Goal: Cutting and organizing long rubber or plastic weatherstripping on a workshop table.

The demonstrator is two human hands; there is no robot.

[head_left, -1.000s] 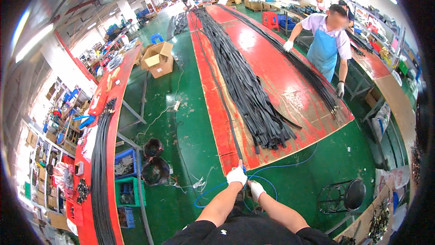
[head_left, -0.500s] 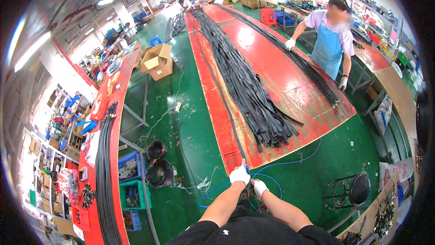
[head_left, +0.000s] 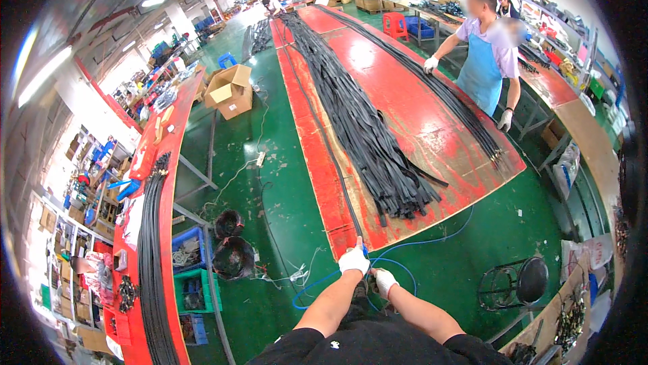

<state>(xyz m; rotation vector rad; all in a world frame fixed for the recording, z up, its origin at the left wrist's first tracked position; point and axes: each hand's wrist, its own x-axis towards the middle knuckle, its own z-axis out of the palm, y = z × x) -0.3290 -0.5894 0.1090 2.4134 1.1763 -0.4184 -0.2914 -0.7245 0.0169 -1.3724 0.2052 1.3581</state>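
My left hand [head_left: 354, 260], in a white glove, is closed around the near end of a long thin black strip [head_left: 341, 186] at the close left corner of the red table [head_left: 310, 169]. A small blue piece [head_left: 365, 249] shows beside its fingers; its kind is unclear. Just right of it and slightly lower, off the table edge, my right hand [head_left: 384, 283] is also gloved, with fingers curled; what it grips is hidden. A blue hose [head_left: 413, 272] loops around both hands. A wide heap of flat black sleeves [head_left: 364, 142] lies lengthwise on the table, right of the strip.
Across the table, a person in a blue apron [head_left: 480, 68] touches a bundle of black cables [head_left: 445, 92]. On the left, another red bench [head_left: 177, 193] carries more black cables [head_left: 154, 257]. A cardboard box [head_left: 229, 94] and black buckets [head_left: 234, 257] stand on the floor; a round stool [head_left: 530, 281] is at right.
My view has shifted slightly, while both my hands keep nearly the same pose at the table corner. The person in the apron has raised and turned their head.
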